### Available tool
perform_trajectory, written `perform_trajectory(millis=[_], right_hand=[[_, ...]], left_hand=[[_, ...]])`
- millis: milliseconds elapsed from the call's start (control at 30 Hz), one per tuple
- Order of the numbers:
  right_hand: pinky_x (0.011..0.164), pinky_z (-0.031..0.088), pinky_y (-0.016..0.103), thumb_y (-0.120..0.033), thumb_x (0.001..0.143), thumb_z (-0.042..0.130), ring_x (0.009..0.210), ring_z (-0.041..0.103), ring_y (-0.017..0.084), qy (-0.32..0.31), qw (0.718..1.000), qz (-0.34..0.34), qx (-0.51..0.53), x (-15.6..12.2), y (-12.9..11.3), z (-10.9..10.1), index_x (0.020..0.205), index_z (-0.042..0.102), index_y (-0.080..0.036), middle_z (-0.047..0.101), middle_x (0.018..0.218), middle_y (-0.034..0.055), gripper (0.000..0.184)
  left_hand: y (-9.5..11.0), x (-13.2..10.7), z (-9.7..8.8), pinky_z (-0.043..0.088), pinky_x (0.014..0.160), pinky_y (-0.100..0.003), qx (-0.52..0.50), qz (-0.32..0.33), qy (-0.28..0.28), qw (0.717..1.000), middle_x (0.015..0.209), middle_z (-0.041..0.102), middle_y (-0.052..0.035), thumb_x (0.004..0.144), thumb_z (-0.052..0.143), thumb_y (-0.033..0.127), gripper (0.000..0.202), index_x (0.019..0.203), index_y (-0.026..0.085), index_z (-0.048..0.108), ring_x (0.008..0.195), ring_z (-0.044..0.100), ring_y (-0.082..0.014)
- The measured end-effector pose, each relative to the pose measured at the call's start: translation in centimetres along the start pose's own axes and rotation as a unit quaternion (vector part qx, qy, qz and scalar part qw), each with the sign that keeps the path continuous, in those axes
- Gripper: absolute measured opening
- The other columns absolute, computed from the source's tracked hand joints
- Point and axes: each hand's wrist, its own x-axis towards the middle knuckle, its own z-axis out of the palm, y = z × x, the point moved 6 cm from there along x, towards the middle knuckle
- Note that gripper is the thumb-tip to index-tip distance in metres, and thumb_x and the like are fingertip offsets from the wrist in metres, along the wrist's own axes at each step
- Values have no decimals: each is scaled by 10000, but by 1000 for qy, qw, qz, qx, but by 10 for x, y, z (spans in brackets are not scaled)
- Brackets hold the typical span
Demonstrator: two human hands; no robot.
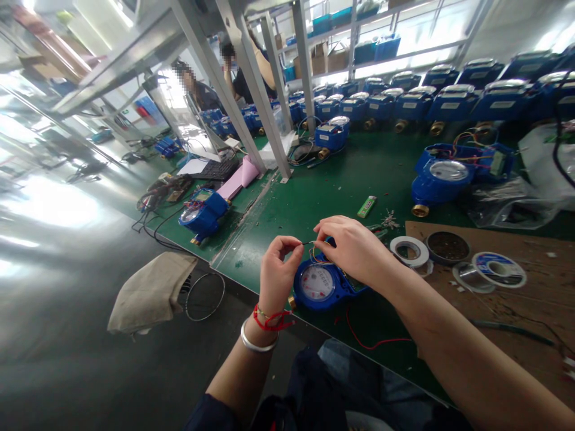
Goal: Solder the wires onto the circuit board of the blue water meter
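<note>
A blue water meter [318,282] with a round white dial and a brass fitting lies at the front edge of the green bench. Above its dial my left hand [279,263] pinches the dark end of a thin wire [308,242] between thumb and forefinger. My right hand [344,242] is closed over the meter's upper side, its fingertips at the other end of that wire. Several coloured wires rise from the meter beneath my right fingers, and the palm hides part of the housing. A loose red wire [372,346] trails beside the meter.
Tape [409,251], a dark round tin [448,246] and a solder spool [501,269] lie right, on cardboard [539,311]. An opened blue meter [442,173] stands behind. Rows of meters [453,103] line the back. Metal posts [258,90] rise from the bench. Two people are beyond.
</note>
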Motion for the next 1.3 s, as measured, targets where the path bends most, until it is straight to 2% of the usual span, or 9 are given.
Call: perform_trajectory(millis=[433,700,933,1067,1300], right_hand=[[931,460,327,-172,846,609,994,618,208,-18,1000,15,4,-2,-1,-1,830,684,-139,692,987,87,84],[963,438,304,-143,852,574,1005,617,195,-35,999,-10,13,-2,-1,3,861,709,-142,696,1004,74,135],[894,442,316,-140,864,544,949,625,204,-64,998,-16,-1,-3,4,0,1020,713,-180,707,994,46,233],[887,429,329,-131,876,515,966,613,217,-57,998,3,-2,-4,5,-2,1174,643,-165,704,1025,56,326],[868,408,314,-123,868,513,933,608,211,-66,998,-5,-5,-3,1,-2,1100,655,-160,701,986,58,274]], left_hand=[[2,-1,2,468,821,-290,3,0,-15,1000,868,631,-28,825,630,256,99,881,177,610,847,598,-157],[3,1,7,468,809,-275,13,15,-31,999,886,639,-22,840,618,258,90,898,189,611,855,603,-152],[8,6,11,465,823,-282,50,46,-55,996,895,641,-23,859,589,240,70,904,192,612,867,604,-155],[7,8,13,468,848,-291,43,51,-62,996,918,637,-26,857,590,234,108,959,198,598,888,606,-156],[12,10,17,471,866,-306,48,62,-76,994,926,638,-30,851,588,215,259,1109,215,562,896,618,-159]])
